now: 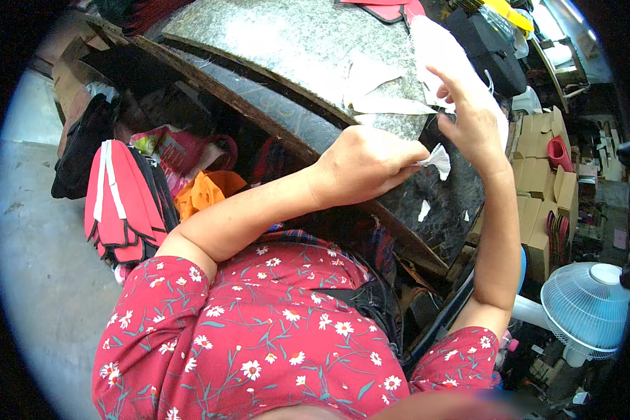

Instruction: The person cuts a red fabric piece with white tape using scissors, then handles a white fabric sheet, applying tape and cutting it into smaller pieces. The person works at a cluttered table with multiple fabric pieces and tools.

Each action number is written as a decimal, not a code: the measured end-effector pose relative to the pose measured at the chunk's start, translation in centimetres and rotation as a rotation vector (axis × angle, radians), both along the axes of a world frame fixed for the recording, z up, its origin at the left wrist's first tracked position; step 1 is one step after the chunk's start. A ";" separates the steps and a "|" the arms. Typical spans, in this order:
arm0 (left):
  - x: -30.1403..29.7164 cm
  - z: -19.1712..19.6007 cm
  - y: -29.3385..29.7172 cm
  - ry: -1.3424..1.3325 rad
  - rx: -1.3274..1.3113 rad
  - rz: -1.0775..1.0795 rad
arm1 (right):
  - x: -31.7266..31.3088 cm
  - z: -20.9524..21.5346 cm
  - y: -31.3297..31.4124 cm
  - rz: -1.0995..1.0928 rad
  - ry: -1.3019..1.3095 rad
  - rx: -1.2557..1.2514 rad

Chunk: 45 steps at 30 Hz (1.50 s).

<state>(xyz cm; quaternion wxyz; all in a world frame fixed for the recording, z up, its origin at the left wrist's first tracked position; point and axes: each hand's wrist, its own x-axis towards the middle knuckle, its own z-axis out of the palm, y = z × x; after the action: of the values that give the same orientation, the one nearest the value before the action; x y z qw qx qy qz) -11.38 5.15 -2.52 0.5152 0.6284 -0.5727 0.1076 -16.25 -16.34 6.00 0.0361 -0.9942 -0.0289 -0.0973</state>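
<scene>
My left hand [371, 161] is closed in a pinch, and a small crumpled white scrap [438, 162] sticks out past its fingertips. My right hand [471, 115] is beside it, thumb and forefinger apart, over the edge of a large white sheet or stack [437, 49]; its other fingers are curled and partly hidden. Just left of the right hand, a thin white strip [392, 106] and a pale, pointed piece [371, 75] lie on the speckled stone slab [259, 42]. Smaller white bits [424, 211] are scattered on the dark tabletop below my hands.
Red-and-black padded pieces [112, 203] hang at the left, near an orange cloth [206, 192]. Other red pieces [385, 8] lie at the slab's far edge. To the right are cardboard boxes [539, 161] and a blue-white fan [584, 308]. A wooden edge [406, 238] runs before me.
</scene>
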 end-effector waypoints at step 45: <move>5.6 5.4 0.5 0.937 0.209 -0.549 | -2.5 1.7 2.0 0.251 -0.027 1.362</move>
<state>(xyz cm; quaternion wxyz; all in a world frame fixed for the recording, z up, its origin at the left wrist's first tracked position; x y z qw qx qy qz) -5.76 5.65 2.85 0.6590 0.4843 -0.4327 -0.3793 -18.79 -14.31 7.66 0.6628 -0.7379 -0.0765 -0.1012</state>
